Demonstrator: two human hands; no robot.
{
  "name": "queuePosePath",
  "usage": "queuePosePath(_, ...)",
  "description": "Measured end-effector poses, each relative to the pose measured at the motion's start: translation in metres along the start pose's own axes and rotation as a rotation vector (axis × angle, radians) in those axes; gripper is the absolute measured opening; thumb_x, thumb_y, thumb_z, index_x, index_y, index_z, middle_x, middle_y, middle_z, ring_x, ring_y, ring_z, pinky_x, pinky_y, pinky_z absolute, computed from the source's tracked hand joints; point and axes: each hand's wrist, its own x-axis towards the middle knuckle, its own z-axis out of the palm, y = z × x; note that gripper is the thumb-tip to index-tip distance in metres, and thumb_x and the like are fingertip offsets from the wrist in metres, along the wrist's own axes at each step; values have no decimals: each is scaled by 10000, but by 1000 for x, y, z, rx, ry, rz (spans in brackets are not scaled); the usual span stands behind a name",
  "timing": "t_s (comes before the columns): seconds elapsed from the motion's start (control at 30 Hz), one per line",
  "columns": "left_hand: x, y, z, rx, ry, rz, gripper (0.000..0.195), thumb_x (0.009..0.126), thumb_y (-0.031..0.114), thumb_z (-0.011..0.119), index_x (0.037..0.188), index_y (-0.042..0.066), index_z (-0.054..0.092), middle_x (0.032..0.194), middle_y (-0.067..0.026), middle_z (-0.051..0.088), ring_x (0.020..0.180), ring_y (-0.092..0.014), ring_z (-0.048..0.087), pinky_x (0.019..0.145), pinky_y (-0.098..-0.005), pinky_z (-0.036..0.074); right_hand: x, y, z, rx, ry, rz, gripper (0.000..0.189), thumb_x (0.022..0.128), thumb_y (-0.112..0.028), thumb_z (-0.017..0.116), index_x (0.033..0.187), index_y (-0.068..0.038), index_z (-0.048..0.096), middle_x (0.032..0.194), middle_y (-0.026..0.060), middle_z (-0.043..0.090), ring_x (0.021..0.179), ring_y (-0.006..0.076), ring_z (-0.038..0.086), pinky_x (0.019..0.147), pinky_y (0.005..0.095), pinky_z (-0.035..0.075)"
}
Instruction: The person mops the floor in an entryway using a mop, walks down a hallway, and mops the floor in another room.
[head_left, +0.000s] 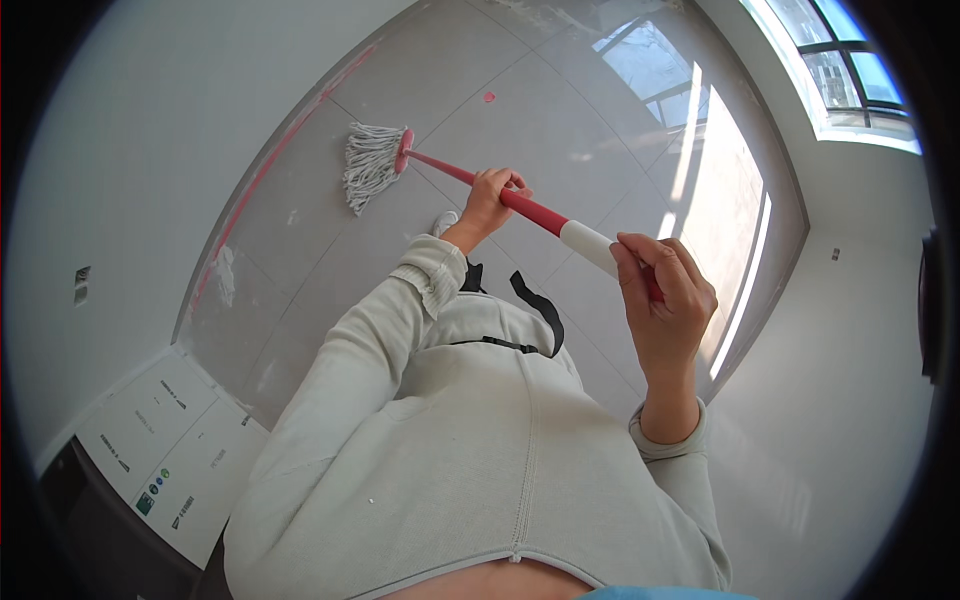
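A string mop with a red and white handle (536, 211) slants across the view. My left hand (491, 199) grips the red shaft partway down. Closer to me, my right hand (664, 285) is closed around the handle's upper end, where white meets red. Off to the left, the mop's white cotton strings (371, 161) lie spread on the grey floor tiles, fanning toward the wall from a pink mop head (405, 150). Part of a white shoe (445, 221) shows below my left hand.
A red line (277, 161) runs along the tiles by the left wall (142, 172). One small red spot (490, 97) marks the floor (570, 142). Whitish smears (225, 276) stain the tiles. Printed white board (169, 442) stands at lower left. A window (847, 67) is upper right.
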Motion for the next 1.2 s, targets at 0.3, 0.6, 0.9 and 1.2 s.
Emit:
queuePosePath(0.3, 103, 13, 74, -139, -252, 142, 123, 704, 134, 672, 739, 98, 559, 682, -6, 570, 642, -161, 487, 692, -278, 396, 43, 23, -15, -252, 110, 137, 152, 690, 12, 696, 816, -37, 625, 631, 19, 522, 436, 85, 355, 389, 220, 290)
queuePosePath(0.6, 178, 35, 162, -257, -430, 248, 114, 694, 94, 652, 726, 92, 542, 679, -13, 557, 636, -175, 485, 700, -287, 409, 80, 72, -24, -389, 145, 228, 128, 717, -4, 682, 826, -37, 623, 661, 25, 531, 451, 94, 379, 390, 228, 304)
queuePosePath(0.9, 245, 40, 218, -134, -426, 256, 90, 714, 51, 610, 745, 88, 534, 721, -30, 550, 725, -200, 491, 749, -293, 422, 92, 157, -44, -364, 172, 212, 102, 731, -19, 671, 820, -33, 623, 719, 37, 547, 471, 106, 407, 410, 232, 334)
queuePosePath(1.2, 257, 12, 182, 19, -234, 74, 46, 750, 83, 570, 775, 80, 531, 770, -46, 547, 787, -219, 480, 774, -307, 422, 109, 191, -38, -19, 108, 321, 84, 721, 3, 661, 794, -20, 626, 783, 62, 567, 522, 120, 447, 438, 230, 361)
